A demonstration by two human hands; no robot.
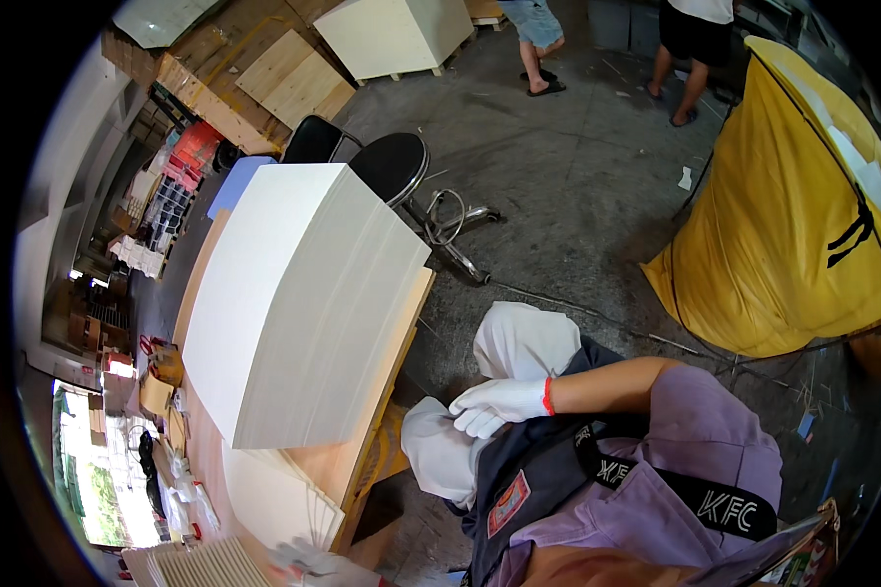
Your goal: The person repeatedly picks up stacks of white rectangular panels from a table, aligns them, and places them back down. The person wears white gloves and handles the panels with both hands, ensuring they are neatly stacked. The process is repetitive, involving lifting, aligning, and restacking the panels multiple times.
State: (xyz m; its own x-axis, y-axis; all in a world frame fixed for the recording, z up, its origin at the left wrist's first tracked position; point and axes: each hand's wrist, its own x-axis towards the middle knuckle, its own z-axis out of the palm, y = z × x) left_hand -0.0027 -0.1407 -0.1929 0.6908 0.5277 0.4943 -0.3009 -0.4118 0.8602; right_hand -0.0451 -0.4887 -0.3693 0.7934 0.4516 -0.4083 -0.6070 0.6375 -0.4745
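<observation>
My right hand (504, 403), in a white knitted glove with a red cuff, rests over my lap between my knees. Its fingers are loosely bent and slightly apart, with nothing visible in them. At the lower edge my left hand (323, 565), also in a white glove, is smeared by motion. It is beside a low, stepped pile of white sheets (282, 494) and a stack of pale boards (201, 565); whether it touches either cannot be told. A tall stack of white sheets with grey edges (333, 293) stands on the wooden tabletop (338, 460) in front of me.
A black round stool (392, 166) stands behind the tall stack. At right is a big yellow bag (764, 225) with white material inside. Two people (533, 39) stand at the back near a large pale crate (396, 39). Scissors (149, 344) and small items lie along the table's far side.
</observation>
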